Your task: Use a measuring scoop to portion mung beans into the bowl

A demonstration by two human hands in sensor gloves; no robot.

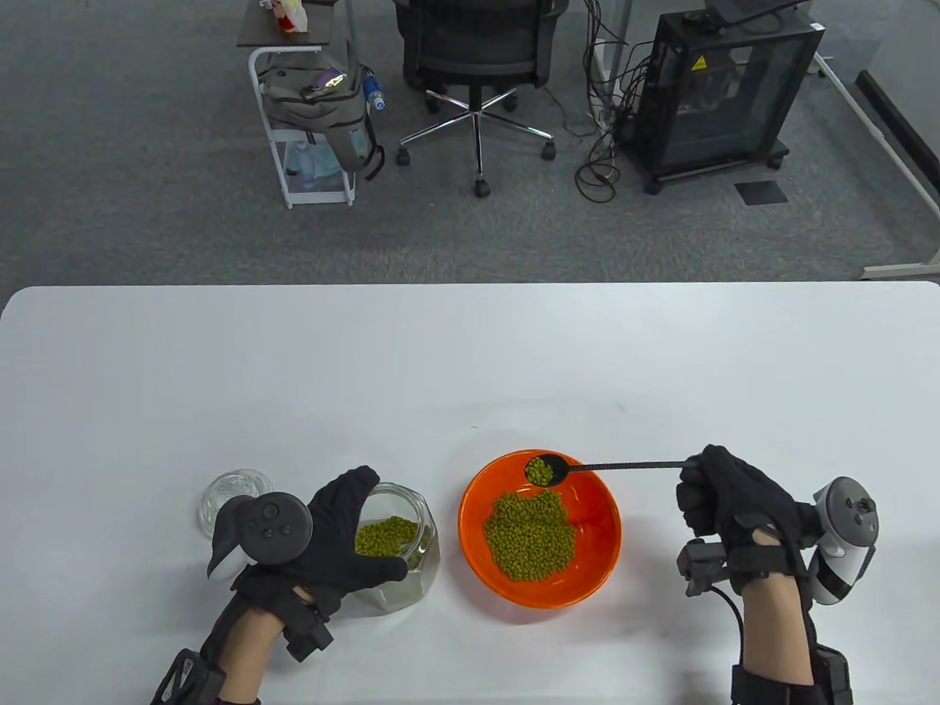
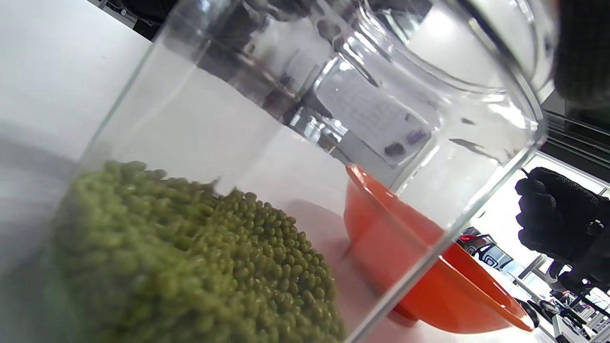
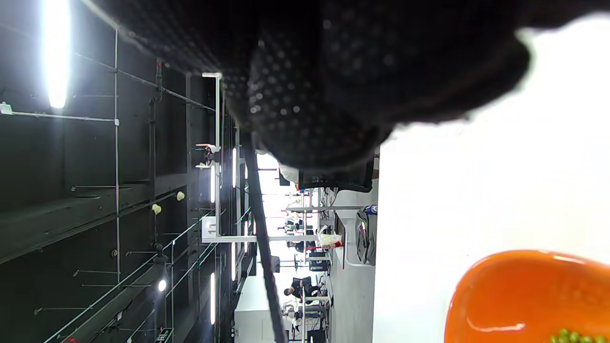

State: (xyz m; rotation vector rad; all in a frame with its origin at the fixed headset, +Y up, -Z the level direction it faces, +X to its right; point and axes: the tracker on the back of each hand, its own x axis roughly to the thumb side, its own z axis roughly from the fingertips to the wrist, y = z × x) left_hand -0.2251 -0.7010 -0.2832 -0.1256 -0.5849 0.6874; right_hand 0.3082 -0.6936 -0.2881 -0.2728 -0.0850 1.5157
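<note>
An orange bowl (image 1: 598, 540) sits near the table's front edge with a heap of mung beans (image 1: 530, 534) in it. My right hand (image 1: 716, 493) grips the end of a long black measuring scoop (image 1: 543, 470), whose bowl is full of beans and hovers over the orange bowl's far rim. My left hand (image 1: 351, 534) is wrapped around a clear glass jar (image 1: 411, 547) left of the bowl, which holds more beans (image 1: 385, 536). In the left wrist view the jar (image 2: 295, 157) fills the frame, with the orange bowl (image 2: 429, 290) behind. The right wrist view shows the scoop handle (image 3: 264, 257) and the bowl's rim (image 3: 514, 295).
The jar's glass lid (image 1: 224, 493) lies just left of my left hand. The white table (image 1: 470, 367) stretches far and to both sides. Beyond it on the floor stand an office chair (image 1: 477, 59), a cart with a bag (image 1: 316, 110) and a black cabinet (image 1: 727, 88).
</note>
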